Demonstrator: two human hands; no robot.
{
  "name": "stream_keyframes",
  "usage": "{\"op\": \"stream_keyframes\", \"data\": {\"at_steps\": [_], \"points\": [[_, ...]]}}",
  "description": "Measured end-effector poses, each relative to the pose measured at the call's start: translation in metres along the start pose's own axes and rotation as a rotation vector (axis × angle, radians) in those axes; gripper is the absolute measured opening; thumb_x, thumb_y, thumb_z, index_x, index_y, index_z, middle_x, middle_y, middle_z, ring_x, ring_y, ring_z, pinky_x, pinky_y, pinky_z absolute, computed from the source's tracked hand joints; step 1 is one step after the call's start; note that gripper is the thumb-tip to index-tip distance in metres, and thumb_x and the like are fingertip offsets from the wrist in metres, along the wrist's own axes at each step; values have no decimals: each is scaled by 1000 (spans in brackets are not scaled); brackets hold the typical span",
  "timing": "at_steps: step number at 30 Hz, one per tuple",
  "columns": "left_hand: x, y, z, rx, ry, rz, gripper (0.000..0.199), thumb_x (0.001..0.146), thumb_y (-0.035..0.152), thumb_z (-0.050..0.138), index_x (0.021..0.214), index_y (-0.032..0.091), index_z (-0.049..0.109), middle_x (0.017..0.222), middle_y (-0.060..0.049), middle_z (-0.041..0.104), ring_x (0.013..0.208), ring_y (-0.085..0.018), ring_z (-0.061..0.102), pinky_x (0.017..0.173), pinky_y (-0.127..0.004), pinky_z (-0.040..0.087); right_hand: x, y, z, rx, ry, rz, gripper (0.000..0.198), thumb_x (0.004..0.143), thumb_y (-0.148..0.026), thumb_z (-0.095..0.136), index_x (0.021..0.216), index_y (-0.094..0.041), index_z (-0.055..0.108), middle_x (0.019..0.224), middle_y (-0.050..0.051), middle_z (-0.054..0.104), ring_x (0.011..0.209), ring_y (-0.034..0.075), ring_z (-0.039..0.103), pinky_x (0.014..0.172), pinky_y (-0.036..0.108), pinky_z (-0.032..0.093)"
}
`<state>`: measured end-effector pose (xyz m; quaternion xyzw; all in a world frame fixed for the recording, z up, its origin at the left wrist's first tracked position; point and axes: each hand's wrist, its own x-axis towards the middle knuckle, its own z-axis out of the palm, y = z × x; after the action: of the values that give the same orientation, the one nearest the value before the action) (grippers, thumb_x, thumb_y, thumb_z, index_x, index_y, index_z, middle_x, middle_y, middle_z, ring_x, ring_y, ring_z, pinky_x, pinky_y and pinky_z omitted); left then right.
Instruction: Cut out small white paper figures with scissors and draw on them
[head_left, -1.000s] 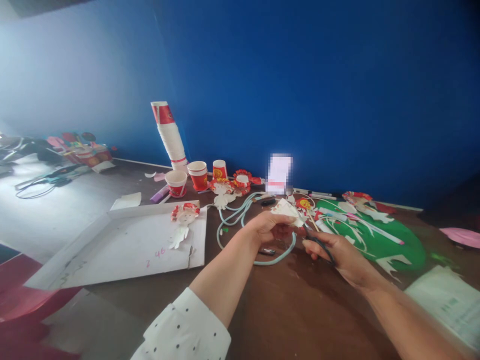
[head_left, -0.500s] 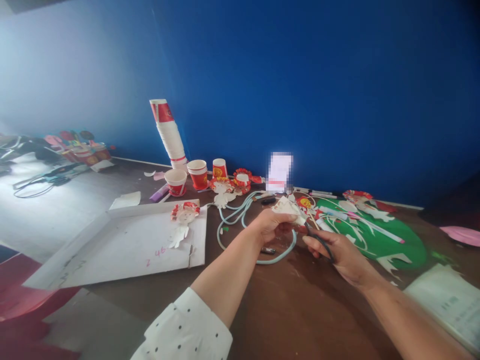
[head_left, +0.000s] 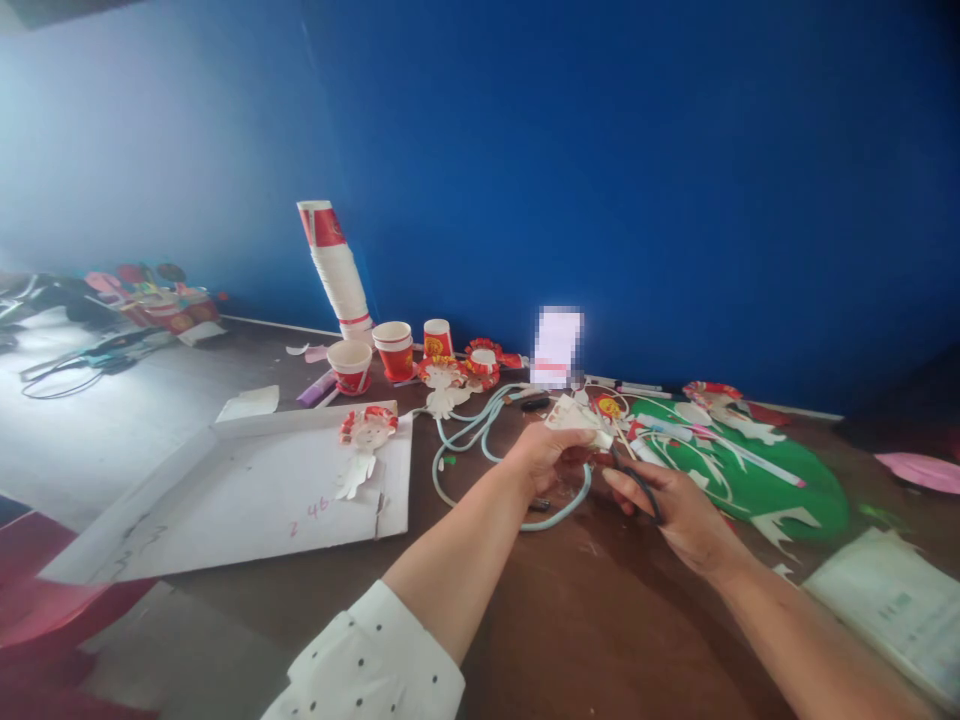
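Between the thumb and fingers of my left hand (head_left: pixel 551 455) is a white paper piece (head_left: pixel 574 415), held above the brown table. My right hand (head_left: pixel 675 505) grips black-handled scissors (head_left: pixel 637 485), its fingers through the loops. The scissor blades meet the right edge of the paper; how far apart they are I cannot tell. Beneath and behind my hands lies a loop of pale blue cable (head_left: pixel 442 460). To the right, a green round sheet (head_left: pixel 814 480) carries paper scraps and a pink-tipped white marker (head_left: pixel 757 465).
A white box lid (head_left: pixel 247 490) with a cut-out paper figure (head_left: pixel 371 430) lies to the left. Behind it stand a tall leaning stack of paper cups (head_left: pixel 337 270) and several red cups (head_left: pixel 394 350). A lit phone screen (head_left: pixel 556 345) rests against the blue wall (head_left: pixel 600 180).
Both hands keep their holds on the paper and scissors, with only a slight shift. The whole view has moved a little; the things on the table stay as they were.
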<state>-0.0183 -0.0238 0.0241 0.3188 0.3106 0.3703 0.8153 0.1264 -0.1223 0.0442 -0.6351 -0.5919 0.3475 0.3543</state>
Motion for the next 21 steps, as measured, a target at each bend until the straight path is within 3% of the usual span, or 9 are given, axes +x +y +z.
{"op": "stream_keyframes", "data": {"at_steps": [5, 13, 21], "points": [[-3, 0, 4, -27, -18, -5, 23, 63, 11, 73, 84, 9, 66, 75, -7, 69, 63, -15, 67, 56, -21, 45, -1, -4, 3, -16, 34, -23, 44, 79, -61, 55, 66, -21, 68, 57, 0, 55, 58, 15, 49, 56, 26, 39], [2, -7, 1, -73, -54, -24, 22, 65, 11, 72, 86, 9, 66, 78, -9, 71, 68, -18, 69, 67, -26, 53, 0, 0, 2, -76, 27, -32, 41, 81, -59, 55, 81, -21, 71, 58, -1, 57, 59, 16, 51, 58, 27, 38], [4, -7, -1, -86, -60, -57, 19, 66, 11, 70, 85, 10, 66, 77, -8, 71, 70, -19, 69, 69, -27, 53, 0, 2, 3, -80, 25, -15, 41, 82, -58, 55, 77, -20, 69, 59, -1, 57, 59, 16, 51, 57, 27, 39]]}}
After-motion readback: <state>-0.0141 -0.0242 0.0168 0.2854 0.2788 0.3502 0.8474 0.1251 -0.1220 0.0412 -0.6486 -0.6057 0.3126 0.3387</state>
